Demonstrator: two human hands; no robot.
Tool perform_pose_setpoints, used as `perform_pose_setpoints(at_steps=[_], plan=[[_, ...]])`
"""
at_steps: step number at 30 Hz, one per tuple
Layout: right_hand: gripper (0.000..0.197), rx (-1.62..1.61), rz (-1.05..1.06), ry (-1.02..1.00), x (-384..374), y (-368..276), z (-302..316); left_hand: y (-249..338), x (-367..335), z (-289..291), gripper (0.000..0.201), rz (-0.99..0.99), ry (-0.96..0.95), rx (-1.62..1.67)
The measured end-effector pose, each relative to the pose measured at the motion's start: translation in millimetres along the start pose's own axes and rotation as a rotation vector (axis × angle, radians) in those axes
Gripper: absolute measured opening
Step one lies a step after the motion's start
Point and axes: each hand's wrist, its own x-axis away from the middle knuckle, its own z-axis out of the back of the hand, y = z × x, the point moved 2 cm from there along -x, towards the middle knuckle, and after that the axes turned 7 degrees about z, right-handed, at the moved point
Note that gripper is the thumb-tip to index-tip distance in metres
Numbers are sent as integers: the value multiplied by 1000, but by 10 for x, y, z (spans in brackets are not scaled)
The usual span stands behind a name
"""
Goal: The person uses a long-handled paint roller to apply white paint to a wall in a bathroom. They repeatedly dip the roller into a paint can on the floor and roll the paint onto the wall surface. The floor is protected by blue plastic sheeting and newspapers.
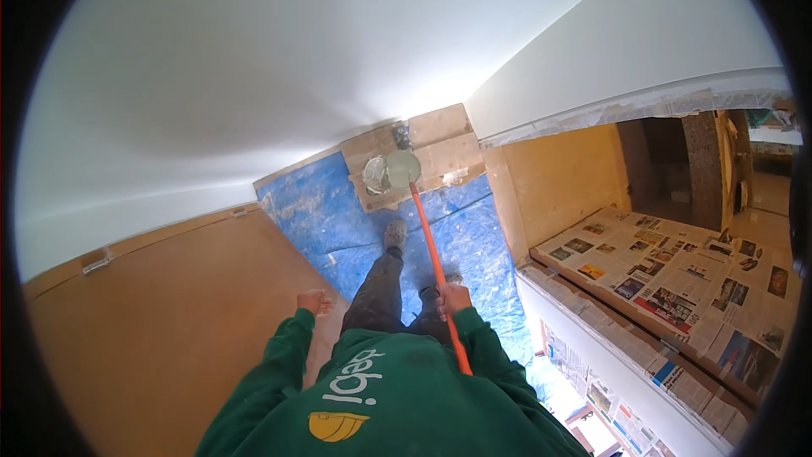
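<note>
White walls (245,59) wrap the far side and far right; blue sheet (313,207) on the floor, creased and spattered pale, with cardboard (448,155) laid at its far end by the wall. Orange pole (433,252) is the item in hand: right hand (454,298) has its fingers wrapped round it, grasping. Most of the visible pole runs far and slightly left of those fingers, out to a round pale grey-green disc (403,168) over the cardboard; can't tell from this angle whether pole and disc are joined or just overlap in view. Shorter stretch runs near from the grip to the green sweatshirt (406,406), where the view of it stops. White-smeared round item (375,175) sits just left of the disc, partly overlapped by it. Left hand (315,302) is well left of the pole, off it, fingers curled into a loose fist, over the edge of the brown covering (161,330) on the left. Grey shoe (395,235) on the blue sheet, left of the pole; second shoe mostly hidden behind pole and right hand. Right side: newspaper sheets (668,267) spread over a flat surface, tan panel (562,182) just beyond them.
</note>
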Motion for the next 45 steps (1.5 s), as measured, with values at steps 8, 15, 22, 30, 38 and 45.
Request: perform_pose_setpoints(at_steps=[8, 15, 22, 30, 38, 45], plan=[[18, -147, -20, -1, -197, 71, -35, 82, -159, -37, 26, -7, -6, -73], [18, -192, -4, 3, -130, 214, -45, 200, -89, -281, 21, -73, -91, -14], [25, 531, 274, 33, 73, 640, 589, 118, -174, -589, 24, -141, -31, -52], [33, 707, 559, 50, 1050, 1082, 1708, -48, -45, -1487, 48, -152, -364, -140], [44, 170, 432, -229, 2104, 1785, 2937, -404, 682, -3357, 51, -347, -721, -147], [45, -322, 213, -530, 2963, 1498, 3412, -313, 2504, -4658, 43, -556, -666, -212]])
